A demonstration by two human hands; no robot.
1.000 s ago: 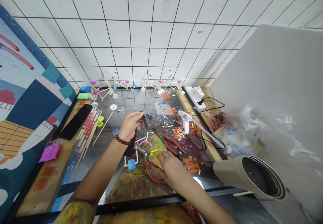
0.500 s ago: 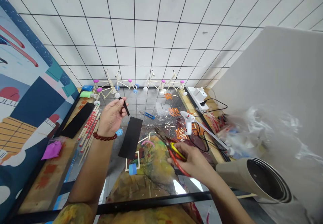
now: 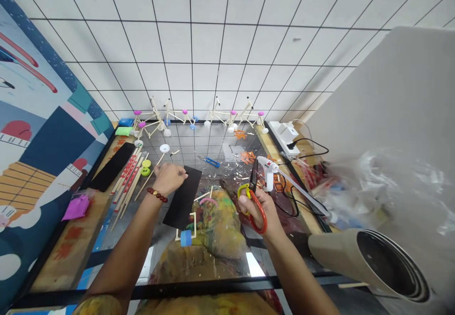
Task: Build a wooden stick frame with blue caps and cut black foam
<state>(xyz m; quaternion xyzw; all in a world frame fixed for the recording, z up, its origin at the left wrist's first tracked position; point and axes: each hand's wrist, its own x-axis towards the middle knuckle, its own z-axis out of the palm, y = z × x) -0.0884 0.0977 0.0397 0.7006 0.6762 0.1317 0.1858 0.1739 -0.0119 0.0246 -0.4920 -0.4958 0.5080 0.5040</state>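
My left hand [image 3: 169, 178] is closed at the upper left edge of a black rectangular sheet [image 3: 183, 201]; what its fingers pinch, if anything, is too small to make out. In my right hand [image 3: 261, 206] are scissors [image 3: 253, 187] with red and yellow handles, blades pointing up. Pliers [image 3: 229, 189] lie on the glass table just left of the scissors. Below the sheet is a small wooden stick frame with a blue piece [image 3: 186, 238]. A pink arc [image 3: 208, 202] rests near two thin sticks.
Stick models [image 3: 213, 116] line the back edge. A white glue gun [image 3: 267, 173] and power strip [image 3: 284, 137] are at right, beside plastic bags and a rolled tube [image 3: 330, 248]. Wooden sticks [image 3: 126, 177], another black sheet [image 3: 112, 168] and yellow-green discs [image 3: 145, 167] lie left. A blue-handled cutter [image 3: 212, 162] lies mid-table.
My left hand has lowered towards the black sheet, and the black strip it held no longer shows. My right hand now holds the scissors upright; the pliers lie on the table.
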